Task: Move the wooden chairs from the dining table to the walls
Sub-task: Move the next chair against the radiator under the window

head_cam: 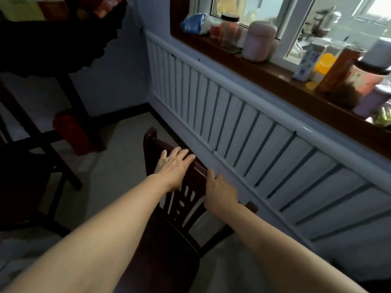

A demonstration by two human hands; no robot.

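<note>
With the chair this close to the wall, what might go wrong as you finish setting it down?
1. The wooden chair has its top rail facing the white slatted radiator cover; pushing further could knock or scuff it.
2. The right hand curls over the rail on the wall side, so its fingers might get pinched against the cover.
3. The left hand lies flat on the rail rather than closing in a grip, so the chair could slip or tip.

Two bare forearms are seen, reaching in from the lower edge of the view; no sleeve, watch, ring or glove is worn on either. The left hand is broad, with four fingers and the thumb shown. On the right hand short, unpainted nails are seen
</note>
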